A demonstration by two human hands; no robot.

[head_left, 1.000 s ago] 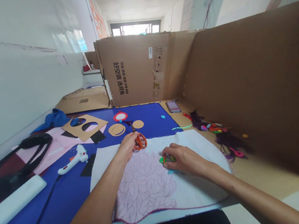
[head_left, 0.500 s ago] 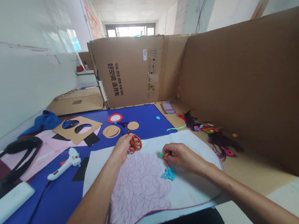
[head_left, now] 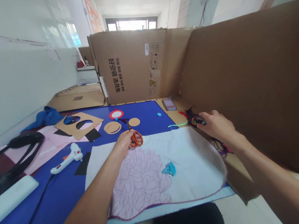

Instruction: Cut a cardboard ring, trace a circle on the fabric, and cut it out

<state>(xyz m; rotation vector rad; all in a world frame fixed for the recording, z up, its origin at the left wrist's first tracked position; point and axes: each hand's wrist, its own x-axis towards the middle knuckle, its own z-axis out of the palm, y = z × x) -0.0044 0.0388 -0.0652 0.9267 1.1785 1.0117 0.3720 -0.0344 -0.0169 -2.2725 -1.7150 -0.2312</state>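
Note:
My left hand [head_left: 123, 142] is closed around the orange-handled scissors [head_left: 136, 138], whose dark blades point away from me. It rests at the far edge of a white cloth [head_left: 195, 160] printed with a large flower outline. On that cloth lies a small light-blue yarn piece [head_left: 170, 169], gathered and fanned like a tassel. Over to the right, my right hand [head_left: 218, 125] reaches past the cloth to a heap of dark and coloured yarn [head_left: 190, 114]. Its fingers are bent together at the heap, and whatever they grip is too small and partly hidden to name.
A white glue gun [head_left: 67, 159] lies left of the cloth. Brown card with round holes [head_left: 88, 123], cardboard discs [head_left: 112, 127] and a red-rimmed white disc [head_left: 116, 114] lie beyond. Tall cardboard walls [head_left: 133, 67] stand at the back and right.
My right hand has moved from the middle of the cloth, near the blue yarn piece, out to the yarn heap at the right. My left hand keeps the scissors in place.

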